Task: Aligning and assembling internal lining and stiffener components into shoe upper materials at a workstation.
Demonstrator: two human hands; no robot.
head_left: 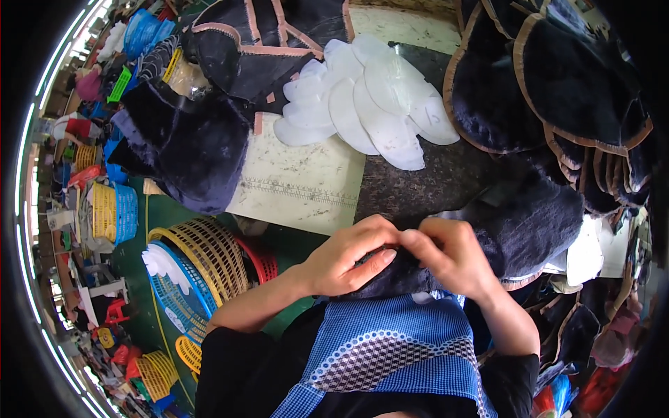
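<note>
While both hands (451, 259) pinch its near end, the dark plush piece (526, 226) stretches lengthwise toward the far right.

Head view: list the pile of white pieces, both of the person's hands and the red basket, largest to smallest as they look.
1. Pile of white pieces
2. Left hand and right hand: look alike, so unranked
3. Red basket, partly hidden
</note>
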